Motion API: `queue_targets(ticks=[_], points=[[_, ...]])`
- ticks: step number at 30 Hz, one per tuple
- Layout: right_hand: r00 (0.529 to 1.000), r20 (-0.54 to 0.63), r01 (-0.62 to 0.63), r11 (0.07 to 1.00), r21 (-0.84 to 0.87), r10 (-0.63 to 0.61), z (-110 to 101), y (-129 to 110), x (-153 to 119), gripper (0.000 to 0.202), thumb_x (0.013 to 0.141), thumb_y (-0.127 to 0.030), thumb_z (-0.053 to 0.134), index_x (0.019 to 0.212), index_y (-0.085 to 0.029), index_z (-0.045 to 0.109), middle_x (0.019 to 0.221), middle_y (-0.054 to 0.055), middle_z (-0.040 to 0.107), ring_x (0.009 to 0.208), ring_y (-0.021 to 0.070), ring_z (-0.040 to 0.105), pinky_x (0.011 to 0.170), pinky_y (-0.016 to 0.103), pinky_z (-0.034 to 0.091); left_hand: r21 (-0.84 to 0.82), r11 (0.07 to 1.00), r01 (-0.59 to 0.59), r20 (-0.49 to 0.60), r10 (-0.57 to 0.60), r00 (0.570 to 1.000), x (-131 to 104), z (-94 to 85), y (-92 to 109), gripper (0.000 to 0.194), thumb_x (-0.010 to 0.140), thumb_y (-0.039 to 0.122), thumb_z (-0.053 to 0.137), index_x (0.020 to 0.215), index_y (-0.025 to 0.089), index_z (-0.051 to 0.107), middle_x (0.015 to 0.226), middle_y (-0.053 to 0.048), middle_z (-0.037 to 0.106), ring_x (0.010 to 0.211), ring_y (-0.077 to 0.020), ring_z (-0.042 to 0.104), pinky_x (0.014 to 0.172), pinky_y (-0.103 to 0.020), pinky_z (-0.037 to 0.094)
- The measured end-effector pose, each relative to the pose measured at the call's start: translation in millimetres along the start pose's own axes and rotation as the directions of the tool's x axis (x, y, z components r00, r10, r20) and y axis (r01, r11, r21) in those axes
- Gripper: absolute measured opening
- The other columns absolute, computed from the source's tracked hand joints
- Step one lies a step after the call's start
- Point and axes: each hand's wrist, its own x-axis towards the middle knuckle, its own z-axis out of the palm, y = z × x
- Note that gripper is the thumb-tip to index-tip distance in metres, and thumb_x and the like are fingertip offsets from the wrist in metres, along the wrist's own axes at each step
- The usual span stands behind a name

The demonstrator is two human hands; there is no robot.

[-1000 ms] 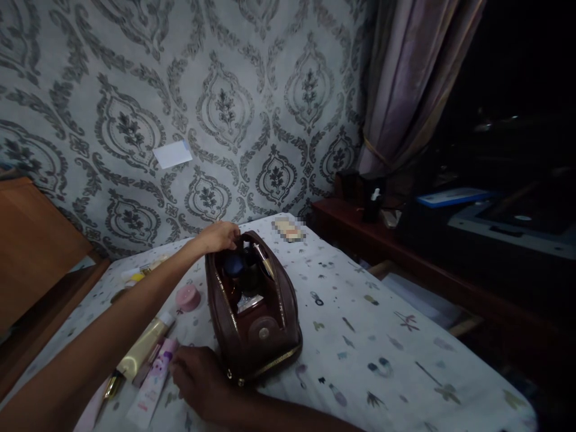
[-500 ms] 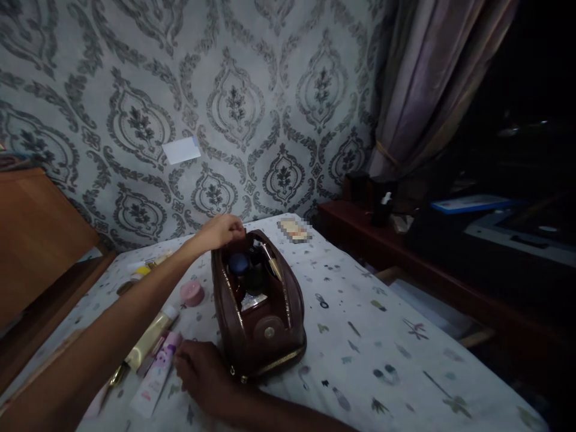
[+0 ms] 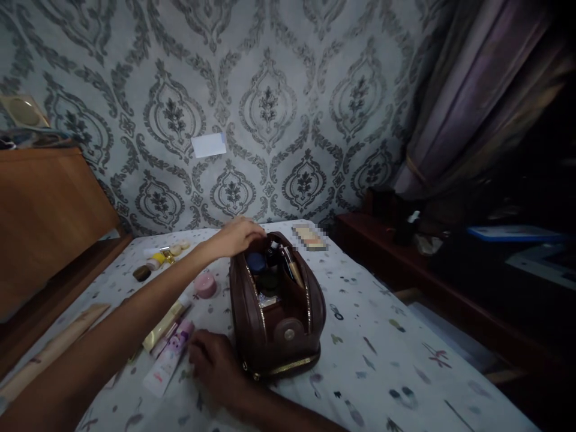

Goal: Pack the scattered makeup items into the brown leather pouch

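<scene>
A brown makeup bag (image 3: 276, 324) stands on the patterned bedsheet with its zipped top gaping. Inside it show a blue round-topped item (image 3: 256, 263), a slim gold-and-dark tube (image 3: 293, 269) and other cosmetics in shadow. My left hand (image 3: 243, 235) is closed on the bag's far left edge, its fingertips partly hidden. Left of the bag, my right hand (image 3: 213, 363) rests on the sheet, fingers curled, with nothing visible in them. Close by that hand lies a pink-and-white squeeze tube (image 3: 167, 363), with a yellowish tube (image 3: 167, 324) beyond it.
A pink round jar (image 3: 205, 285) sits left of the bag. Farther back are a dark-topped brush (image 3: 141, 273) and several small yellow and gold items (image 3: 166, 256). A blurred-out card-like item (image 3: 310, 236) lies beyond the bag. A wooden headboard (image 3: 42, 210) borders the left; a dark red ledge (image 3: 369, 246), the right.
The view has swung left, so everything sits farther right in the picture. My left hand stays on the bag's far edge, and my right hand stays on the sheet.
</scene>
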Motion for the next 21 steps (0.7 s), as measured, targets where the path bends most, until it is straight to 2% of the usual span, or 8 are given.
queue_targets(ticks=[3, 5, 10, 15, 21], points=[[1.0, 0.011, -0.024, 1.0, 0.003, 0.024, 0.6, 2.4, -0.2, 0.018, 0.09, -0.02, 0.048, 0.072, -0.019, 0.049, 0.065, -0.004, 0.049, 0.06, 0.0105, 0.05, 0.053, 0.018, 0.034, 0.167, 0.986, -0.021, 0.155, -0.005, 0.988, 15.3, 3.9, 5.9, 0.045, 0.092, 0.011, 0.041, 0.125, 0.027, 0.067, 0.106, -0.007, 0.07, 0.103, -0.0225, 0.059, 0.095, -0.035, 0.042], [0.998, 0.019, -0.053, 0.998, 0.022, 0.052, 0.6, 3.5, 0.0, 0.019, 0.091, -0.022, 0.047, 0.073, -0.019, 0.049, 0.066, -0.004, 0.05, 0.058, 0.0101, 0.052, 0.052, 0.018, 0.035, 0.205, 0.979, -0.014, 0.197, -0.027, 0.98, 22.7, 9.5, 10.0, 0.049, 0.09, 0.01, 0.041, 0.128, 0.03, 0.065, 0.112, -0.009, 0.067, 0.107, -0.0259, 0.057, 0.094, -0.039, 0.043], [1.0, 0.02, -0.023, 1.0, 0.011, 0.022, 0.5, 3.7, 0.7, 0.019, 0.092, -0.021, 0.047, 0.073, -0.019, 0.05, 0.066, -0.004, 0.051, 0.058, 0.0105, 0.054, 0.054, 0.018, 0.036, 0.248, 0.969, 0.01, 0.255, -0.075, 0.964, 27.9, 22.5, 15.7, 0.052, 0.086, 0.01, 0.044, 0.134, 0.025, 0.058, 0.121, -0.015, 0.062, 0.115, -0.0341, 0.053, 0.09, -0.046, 0.045], [0.998, 0.021, -0.056, 0.998, 0.005, 0.056, 0.7, 4.6, 1.4, 0.018, 0.091, -0.021, 0.048, 0.073, -0.019, 0.049, 0.065, -0.004, 0.051, 0.057, 0.0102, 0.054, 0.051, 0.018, 0.034, 0.249, 0.968, 0.016, 0.283, -0.088, 0.955, 29.5, 23.8, 12.5, 0.054, 0.085, 0.01, 0.046, 0.135, 0.027, 0.054, 0.126, -0.012, 0.061, 0.117, -0.0301, 0.055, 0.092, -0.043, 0.046], [0.998, 0.042, -0.041, 0.999, 0.009, 0.04, -3.0, -0.2, -1.6, 0.017, 0.092, -0.021, 0.047, 0.075, -0.019, 0.05, 0.067, -0.004, 0.052, 0.059, 0.0104, 0.054, 0.053, 0.018, 0.035, 0.191, 0.982, 0.013, 0.27, -0.065, 0.961, 32.8, 22.1, 1.7, 0.058, 0.084, 0.008, 0.044, 0.136, 0.032, 0.055, 0.129, -0.007, 0.063, 0.117, -0.0265, 0.058, 0.096, -0.039, 0.046]])
